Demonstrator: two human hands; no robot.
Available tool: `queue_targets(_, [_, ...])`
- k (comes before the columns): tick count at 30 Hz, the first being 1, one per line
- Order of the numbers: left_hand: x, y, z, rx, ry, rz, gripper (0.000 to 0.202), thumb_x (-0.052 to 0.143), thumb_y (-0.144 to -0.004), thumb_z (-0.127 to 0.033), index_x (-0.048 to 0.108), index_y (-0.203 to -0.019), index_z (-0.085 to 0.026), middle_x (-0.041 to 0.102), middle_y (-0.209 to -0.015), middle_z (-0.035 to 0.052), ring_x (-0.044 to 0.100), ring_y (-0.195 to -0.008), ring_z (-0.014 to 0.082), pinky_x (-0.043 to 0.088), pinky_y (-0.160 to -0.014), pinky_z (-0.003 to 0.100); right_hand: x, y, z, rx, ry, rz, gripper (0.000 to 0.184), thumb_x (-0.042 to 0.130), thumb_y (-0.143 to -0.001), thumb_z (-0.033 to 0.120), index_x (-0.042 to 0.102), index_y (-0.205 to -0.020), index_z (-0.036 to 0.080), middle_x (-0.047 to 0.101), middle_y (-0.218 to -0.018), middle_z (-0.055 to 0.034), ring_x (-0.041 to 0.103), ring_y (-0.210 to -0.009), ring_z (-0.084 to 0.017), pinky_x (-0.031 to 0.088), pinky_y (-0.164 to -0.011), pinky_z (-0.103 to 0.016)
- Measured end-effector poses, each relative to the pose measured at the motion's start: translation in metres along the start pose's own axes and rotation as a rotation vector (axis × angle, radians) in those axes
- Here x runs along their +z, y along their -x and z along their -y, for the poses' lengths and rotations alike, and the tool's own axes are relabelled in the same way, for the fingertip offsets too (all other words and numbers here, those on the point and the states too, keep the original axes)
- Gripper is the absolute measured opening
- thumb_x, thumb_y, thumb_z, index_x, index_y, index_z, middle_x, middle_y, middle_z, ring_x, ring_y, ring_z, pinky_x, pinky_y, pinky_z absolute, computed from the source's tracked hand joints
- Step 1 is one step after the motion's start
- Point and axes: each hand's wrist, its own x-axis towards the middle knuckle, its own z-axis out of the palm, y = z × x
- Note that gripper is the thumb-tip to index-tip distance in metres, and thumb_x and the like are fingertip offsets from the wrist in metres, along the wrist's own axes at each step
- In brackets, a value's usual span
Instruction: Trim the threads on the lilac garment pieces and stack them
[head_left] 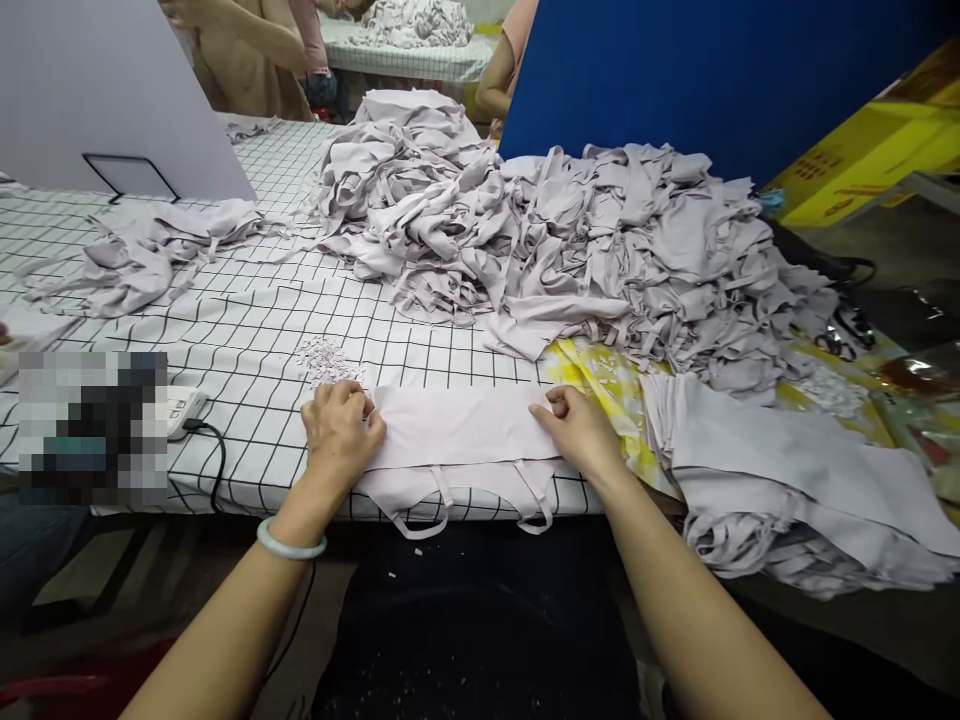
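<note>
A person's left hand (pixel 341 430) and right hand (pixel 581 430) worked a pale lilac garment (pixel 457 430) spread flat at the near edge of a checked table (pixel 247 330). The left hand, with a green bracelet (pixel 289 545) at the wrist, was curled tight over the garment's left end. The right hand pressed on the right end, thumb and forefinger pinched at the upper corner. Two thin straps (pixel 442 510) hung in loops over the table's edge, toward the person's lap.

The step looked like smoothing and squaring the piece. Done well, it called for an even outward pull from both ends, with the top edge lined up on the printed grid and the straps clear of any fold.

A small pile of scraps (pixel 326 357) lay just behind the left hand, near enough to cling to the cloth. A large heap (pixel 570 240) of the same fabric filled the middle of the table. Flattened pieces (pixel 787 470) were stacked to the right, partly over a yellow sheet (pixel 600 375), and a smaller heap (pixel 142 250) sat well to the left. Other people stood at the far end.
</note>
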Motion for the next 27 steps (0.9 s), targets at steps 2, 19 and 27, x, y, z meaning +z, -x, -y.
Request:
queue_targets(2, [-0.001, -0.001, 0.001, -0.032, -0.021, -0.003, 0.013, 0.059, -0.079, -0.018, 0.056, -0.067, -0.02, 0.066, -0.106, 0.0101, 0.051, -0.107, 0.033, 0.038, -0.085, 0.05, -0.002, -0.001, 0.003, 0.016, -0.012, 0.055, 0.028, 0.065, -0.074, 0.05, 0.058, -0.073, 0.022, 0.06, -0.068, -0.0013, 0.054, -0.066, -0.02, 0.035, -0.061, -0.031])
queue_targets(19, [-0.031, -0.008, -0.005, -0.19, 0.555, -0.157, 0.008, 0.057, -0.083, -0.028, 0.053, -0.081, -0.021, 0.055, -0.069, -0.0007, 0.05, -0.058, 0.0145, 0.044, -0.054, 0.028, 0.003, 0.012, 0.025, -0.002, -0.945, 0.064, 0.038, 0.08, -0.062, 0.042, 0.049, -0.071, 0.023, 0.051, -0.065, 0.0062, 0.05, -0.063, -0.013, 0.042, -0.064, -0.026])
queue_targets(27, [-0.069, 0.002, -0.093, -0.224, 1.237, 0.345, 0.046, 0.079, -0.075, -0.039, 0.06, -0.116, -0.031, 0.066, -0.07, -0.001, 0.06, -0.055, 0.017, 0.053, -0.048, 0.027, -0.146, 0.101, -0.043, 0.005, -1.149, -0.154, 0.031, 0.088, -0.06, 0.031, 0.069, -0.085, 0.026, 0.07, -0.082, 0.0025, 0.067, -0.077, -0.016, 0.055, -0.072, -0.028])
